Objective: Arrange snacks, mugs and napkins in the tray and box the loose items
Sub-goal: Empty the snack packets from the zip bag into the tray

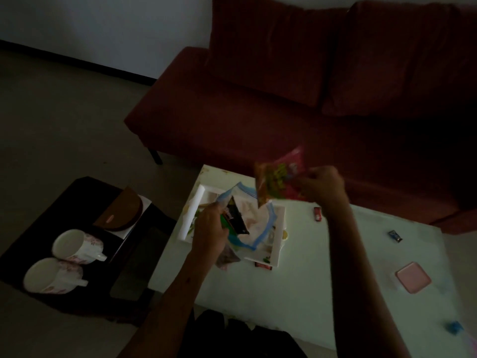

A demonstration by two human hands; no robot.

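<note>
two bare forearms, no sleeves visible; left hand [210, 228], right hand [322, 187] ungloved; dark clothing at lap.

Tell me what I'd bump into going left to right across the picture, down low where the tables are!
Two mugs on the dark side table → brown round-edged thing → left hand holding a clear bag → white tray → small red candy → little blue candy → pink lid.
</note>
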